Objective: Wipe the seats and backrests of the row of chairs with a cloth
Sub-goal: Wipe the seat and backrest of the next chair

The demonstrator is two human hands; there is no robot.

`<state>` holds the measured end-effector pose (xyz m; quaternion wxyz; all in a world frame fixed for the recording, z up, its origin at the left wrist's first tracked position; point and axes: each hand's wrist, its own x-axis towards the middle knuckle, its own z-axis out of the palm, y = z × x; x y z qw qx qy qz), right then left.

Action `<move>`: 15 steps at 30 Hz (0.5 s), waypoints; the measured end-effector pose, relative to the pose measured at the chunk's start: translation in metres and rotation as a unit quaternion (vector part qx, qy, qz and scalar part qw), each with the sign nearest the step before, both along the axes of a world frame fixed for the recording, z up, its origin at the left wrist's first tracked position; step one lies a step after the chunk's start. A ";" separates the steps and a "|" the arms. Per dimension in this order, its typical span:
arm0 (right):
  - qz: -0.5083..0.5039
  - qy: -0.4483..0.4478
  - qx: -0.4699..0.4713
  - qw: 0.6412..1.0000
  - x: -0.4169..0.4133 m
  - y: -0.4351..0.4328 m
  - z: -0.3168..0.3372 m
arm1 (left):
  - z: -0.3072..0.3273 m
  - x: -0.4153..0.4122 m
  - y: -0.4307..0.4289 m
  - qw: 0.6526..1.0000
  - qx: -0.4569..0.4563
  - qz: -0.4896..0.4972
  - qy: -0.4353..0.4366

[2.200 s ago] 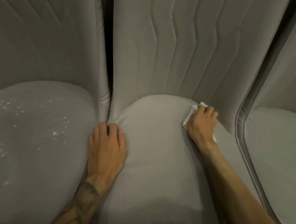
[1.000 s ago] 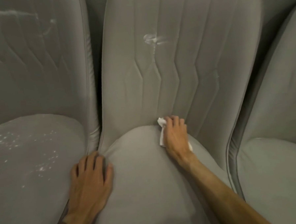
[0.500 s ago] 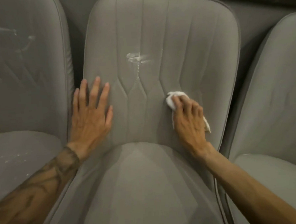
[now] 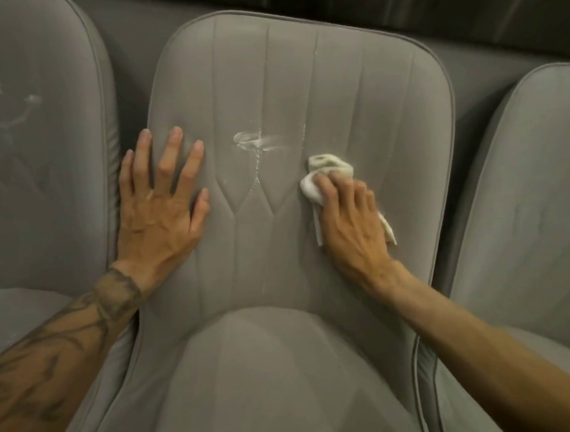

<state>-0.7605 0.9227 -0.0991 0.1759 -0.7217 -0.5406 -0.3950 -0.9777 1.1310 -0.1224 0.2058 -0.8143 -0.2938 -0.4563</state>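
Observation:
A grey padded chair fills the middle of the view, with its backrest (image 4: 303, 82) upright and its seat (image 4: 269, 381) below. A white smear (image 4: 256, 142) sits on the backrest's centre seam. My right hand (image 4: 350, 219) presses a crumpled white cloth (image 4: 327, 167) against the backrest, just right of and below the smear. My left hand (image 4: 161, 205) lies flat with spread fingers on the backrest's left side, holding nothing.
A second grey chair (image 4: 43, 162) stands close on the left, with faint white streaks (image 4: 14, 107) on its backrest. A third grey chair (image 4: 534, 202) stands on the right. A dark gap runs behind the backrests at the top.
My right hand with the cloth has gone from the seat's back edge up onto the backrest, nearer the smear. My left hand left the seat and now lies flat on the backrest.

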 end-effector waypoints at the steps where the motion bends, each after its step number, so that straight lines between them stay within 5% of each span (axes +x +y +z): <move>1: 0.008 -0.010 -0.005 1.000 0.002 -0.001 -0.003 | -0.001 0.000 0.000 1.000 -0.001 -0.004 -0.001; 9: -0.036 0.014 0.225 0.974 0.022 0.050 0.082 | -0.001 0.000 0.002 1.000 -0.009 -0.017 -0.009; 15: 0.028 -0.030 0.025 0.999 0.000 0.019 0.005 | -0.003 -0.001 0.004 1.000 -0.007 -0.016 -0.007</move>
